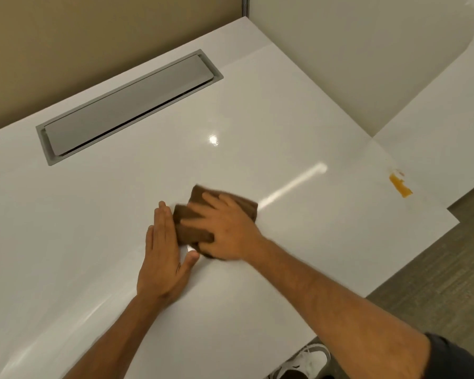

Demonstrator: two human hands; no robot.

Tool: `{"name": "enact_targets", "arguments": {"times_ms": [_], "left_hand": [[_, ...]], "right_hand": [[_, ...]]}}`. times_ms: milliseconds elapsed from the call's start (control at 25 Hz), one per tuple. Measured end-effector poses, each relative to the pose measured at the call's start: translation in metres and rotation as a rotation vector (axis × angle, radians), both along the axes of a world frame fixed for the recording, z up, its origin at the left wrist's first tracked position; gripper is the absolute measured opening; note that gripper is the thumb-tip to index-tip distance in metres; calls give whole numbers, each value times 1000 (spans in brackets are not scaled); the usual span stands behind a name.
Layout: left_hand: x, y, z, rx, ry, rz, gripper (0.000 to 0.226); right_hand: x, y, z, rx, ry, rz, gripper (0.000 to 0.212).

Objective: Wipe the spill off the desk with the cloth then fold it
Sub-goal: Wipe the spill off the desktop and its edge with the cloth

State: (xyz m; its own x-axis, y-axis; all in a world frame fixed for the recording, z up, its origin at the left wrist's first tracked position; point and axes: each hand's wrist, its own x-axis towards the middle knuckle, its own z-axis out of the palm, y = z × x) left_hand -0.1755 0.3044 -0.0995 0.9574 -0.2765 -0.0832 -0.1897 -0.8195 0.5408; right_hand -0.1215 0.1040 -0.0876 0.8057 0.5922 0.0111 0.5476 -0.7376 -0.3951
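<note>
The white table (298, 132) is carrying a small brown cloth (195, 222), lying bunched near its middle. The right hand (227, 231) is pressing it flat with spread fingers; the left hand (162, 255) is resting alongside, fingers straight, touching its edge. The cloth is looking soft, light and limp; taking it by the corners is likely best.

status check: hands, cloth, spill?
Right hand flat on brown cloth, pressing it to desk. Left hand flat beside it. Orange spill at far right, unwiped. Path clear.
</note>
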Motion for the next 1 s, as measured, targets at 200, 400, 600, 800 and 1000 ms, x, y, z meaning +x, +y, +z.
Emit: {"name": "enact_targets", "arguments": {"times_ms": [200,400,600,800,1000], "left_hand": [[0,4,-3,44,7,-43,95],[-3,-12,4,41,46,-53,99],[-8,-103,17,-7,-1,-283,97],[20,-179,17,68,-23,-408,97],[31,-194,-2,211,-11,-388,89]], "right_hand": [[-115,-55,-14,140,10,105,45],[-187,-126,-9,215,74,-11,36],[-173,-209,36,747,310,-771,50],[-119,-283,77,1027,39,-1339,31],[-89,-298,38,585,89,-1453,50]]}}
